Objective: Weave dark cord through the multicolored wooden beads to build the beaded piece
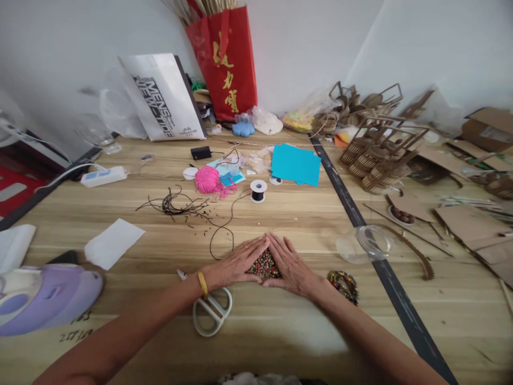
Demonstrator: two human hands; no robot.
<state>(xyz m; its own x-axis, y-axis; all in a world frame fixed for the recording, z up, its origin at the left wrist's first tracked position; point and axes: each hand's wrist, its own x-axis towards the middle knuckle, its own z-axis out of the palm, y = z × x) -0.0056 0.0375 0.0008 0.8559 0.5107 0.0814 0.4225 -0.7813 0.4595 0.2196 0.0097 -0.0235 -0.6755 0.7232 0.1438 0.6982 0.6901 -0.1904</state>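
A pile of small multicoloured beads lies on the wooden table, framed by both my hands. My left hand rests along the pile's left side, fingers stretched out and thumb apart. Along the right side lies my right hand, also flat with its thumb spread. Their fingertips meet beyond the beads and the thumbs come close together on the near side. White-handled scissors lie partly under my left wrist. Beside my right forearm is a coil of strung beads. Black cord runs from a spool toward my left hand.
Cut black cords, pink yarn and blue sheets lie farther back. A clear plastic tub stands right, near small woven baskets. At left are a purple device and white paper. Bags line the wall.
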